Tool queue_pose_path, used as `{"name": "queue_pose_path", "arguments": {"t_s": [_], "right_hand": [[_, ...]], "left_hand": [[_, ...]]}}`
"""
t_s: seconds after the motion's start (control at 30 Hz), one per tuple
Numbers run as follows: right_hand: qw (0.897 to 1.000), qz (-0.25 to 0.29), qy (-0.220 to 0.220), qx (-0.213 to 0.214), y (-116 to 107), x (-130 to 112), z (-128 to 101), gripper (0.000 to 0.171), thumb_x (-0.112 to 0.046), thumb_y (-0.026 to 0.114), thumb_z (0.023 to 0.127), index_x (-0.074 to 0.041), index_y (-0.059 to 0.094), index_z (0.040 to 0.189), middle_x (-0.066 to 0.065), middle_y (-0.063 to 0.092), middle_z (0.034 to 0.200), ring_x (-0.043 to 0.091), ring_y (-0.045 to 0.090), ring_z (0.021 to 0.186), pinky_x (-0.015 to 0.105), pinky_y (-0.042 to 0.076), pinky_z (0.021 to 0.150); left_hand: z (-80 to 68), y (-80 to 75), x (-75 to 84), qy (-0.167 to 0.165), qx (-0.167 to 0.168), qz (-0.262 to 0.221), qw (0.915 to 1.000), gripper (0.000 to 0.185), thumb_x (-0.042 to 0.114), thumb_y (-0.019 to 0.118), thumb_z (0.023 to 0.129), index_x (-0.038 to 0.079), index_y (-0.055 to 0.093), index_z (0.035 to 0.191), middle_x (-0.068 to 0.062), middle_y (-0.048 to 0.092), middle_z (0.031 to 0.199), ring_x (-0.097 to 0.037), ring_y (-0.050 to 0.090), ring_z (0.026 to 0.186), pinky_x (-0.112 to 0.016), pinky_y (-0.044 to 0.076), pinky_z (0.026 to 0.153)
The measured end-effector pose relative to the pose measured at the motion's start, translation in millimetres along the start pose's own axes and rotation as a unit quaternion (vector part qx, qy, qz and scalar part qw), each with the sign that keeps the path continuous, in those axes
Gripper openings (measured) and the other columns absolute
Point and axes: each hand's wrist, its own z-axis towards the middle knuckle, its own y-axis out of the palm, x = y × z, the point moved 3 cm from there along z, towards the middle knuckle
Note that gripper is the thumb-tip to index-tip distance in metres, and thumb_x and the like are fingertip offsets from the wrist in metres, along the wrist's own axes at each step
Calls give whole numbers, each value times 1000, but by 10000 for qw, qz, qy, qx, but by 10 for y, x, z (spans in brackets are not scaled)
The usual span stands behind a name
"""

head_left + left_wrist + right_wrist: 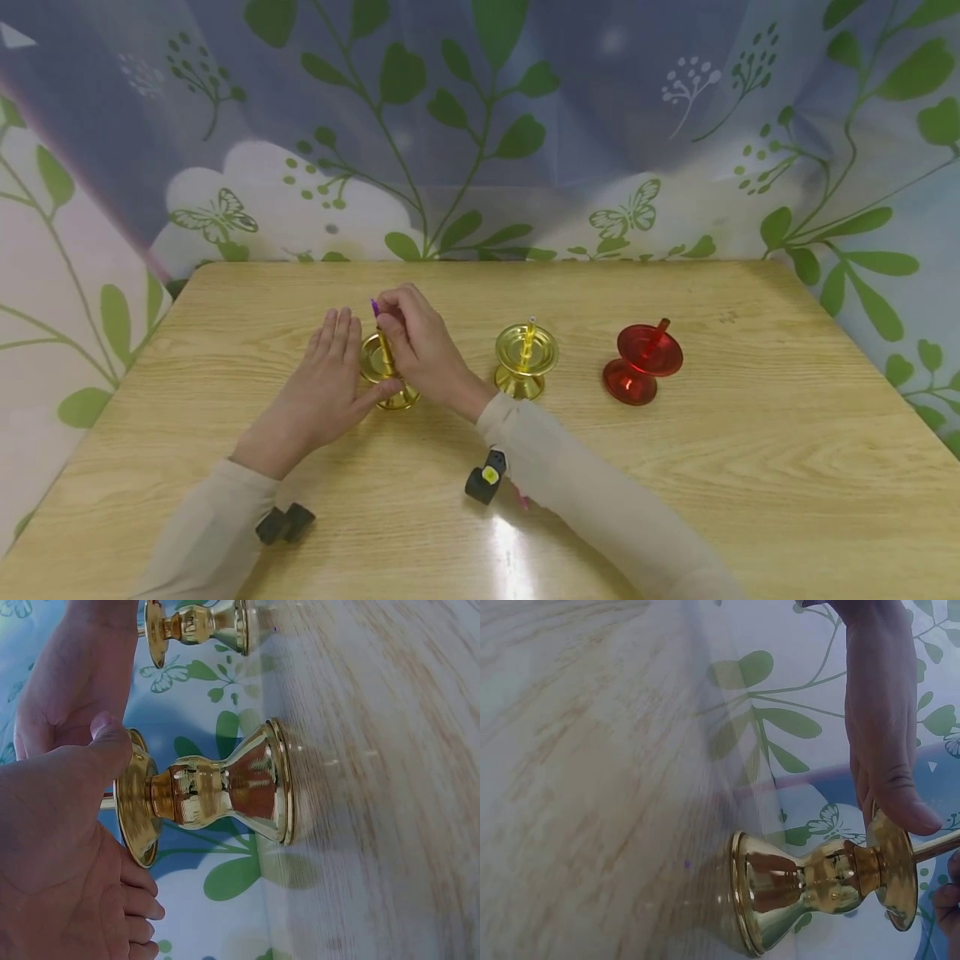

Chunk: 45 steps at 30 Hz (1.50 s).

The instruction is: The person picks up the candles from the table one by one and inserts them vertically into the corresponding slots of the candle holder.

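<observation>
On the left of the table stands a gold candle holder [196,791] with a dish on a flared foot and a thin yellow stick [387,354] upright at its centre. Over the top of that stick, my right hand [418,337] pinches a small purple stick [374,307], mostly hidden by the fingers. My left hand [318,383] is held flat beside the dish with fingers straight, its thumb near the rim. A second gold candle holder [521,383] with a yellow stick stands to the right. Farther right is a red candle holder [632,382] with a red stick.
The wooden table [750,467] reaches back to a leaf-patterned curtain [570,150]. A small pink thing [522,499] shows partly beneath the right forearm. Both wrists carry small black cameras.
</observation>
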Motion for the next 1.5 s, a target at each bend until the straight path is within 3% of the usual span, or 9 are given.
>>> {"name": "queue_pose_path", "arguments": {"t_s": [0.37, 0.93, 1.17, 1.27, 1.4, 1.5], "right_hand": [[9997, 82, 90, 201, -97, 24, -54, 10, -3, 42, 102, 2, 49, 108, 14, 52, 100, 19, 50, 86, 24, 46, 76], [9998, -80, 116, 102, -201, -23, -66, 15, -6, 37, 104, 2, 49, 109, 11, 53, 104, 16, 47, 85, 24, 43, 73], [9998, -170, -60, -20, -232, -50, -95, 10, -2, 40, 103, 3, 48, 108, 12, 52, 101, 19, 48, 86, 24, 44, 76], [9995, -198, -197, -132, -251, -66, -110, 16, -10, 37, 105, 2, 47, 108, 11, 50, 99, 18, 47, 84, 24, 43, 72], [9990, -241, -247, -293, -280, -88, -134, 40, -33, 26, 106, 2, 46, 109, 10, 49, 97, 17, 46, 82, 24, 42, 71], [9987, -262, -214, -372, -315, -114, -155, 48, -40, 22, 105, 2, 46, 109, 10, 49, 97, 16, 46, 82, 24, 42, 71]], "left_hand": [[15, -22, 19, 11, 16, -6, 10000, 97, 60, 39, 97, -20, 10, 145, -37, 2, 152, -47, -1, 143, -58, 11, 114], [3, -35, 37, 17, 153, 87, 9998, 97, 59, 40, 97, -21, 12, 144, -38, 4, 152, -48, 1, 143, -58, 12, 114], [16, 3, 21, -2, 28, 29, 10000, 98, 60, 41, 96, -19, 9, 145, -36, 1, 153, -46, -4, 143, -57, 10, 115], [12, 16, 12, 13, 51, 33, 10000, 99, 61, 41, 96, -19, 9, 145, -36, 1, 153, -46, -3, 143, -58, 10, 115], [3, 15, 9, 59, 95, 71, 9999, 98, 60, 40, 96, -19, 9, 145, -36, 2, 153, -46, -2, 143, -57, 10, 115], [-3, 11, 12, 89, 115, 74, 9999, 96, 59, 41, 97, -18, 9, 146, -36, 3, 153, -45, -2, 144, -57, 10, 115]]}}
